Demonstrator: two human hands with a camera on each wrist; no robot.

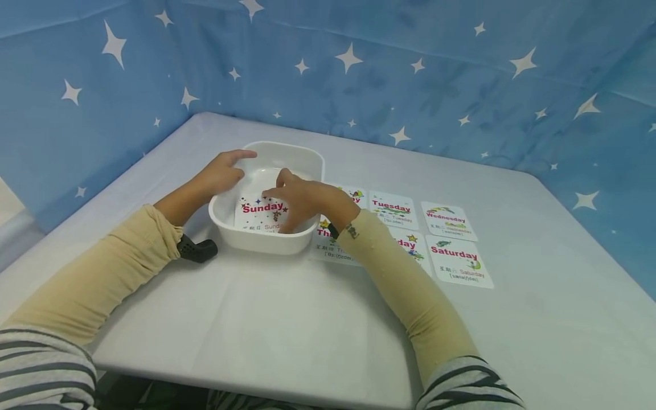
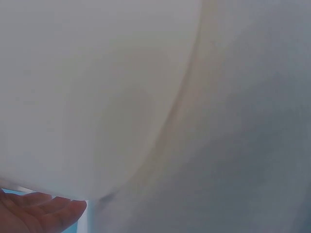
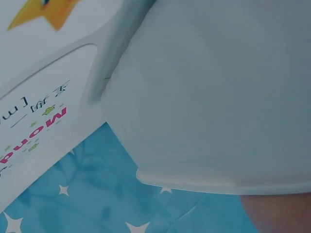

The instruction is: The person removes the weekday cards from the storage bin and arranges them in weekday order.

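Note:
A white plastic basin (image 1: 264, 241) stands on the table, and a card printed "Sunday" (image 1: 256, 219) lies face up inside it. At the basin's left rim, my left hand (image 1: 222, 171) stretches its index finger along the inside of the far left corner. The left wrist view shows its fingers (image 2: 53, 213) beyond the rim, with the basin wall (image 2: 97, 97) in front. From the right, my right hand (image 1: 297, 199) reaches into the basin. Its fingers are spread over the right part of the Sunday card; the contact under the fingertips is partly hidden.
Right of the basin, weekday cards lie in two rows, including Tuesday (image 1: 392, 209), Wednesday (image 1: 449, 221) and Saturday (image 1: 458, 261). My right forearm covers some. A black strap end (image 1: 197, 249) hangs by my left wrist. Blue star-patterned cloth (image 1: 328, 85) stands behind the white table (image 1: 287, 330).

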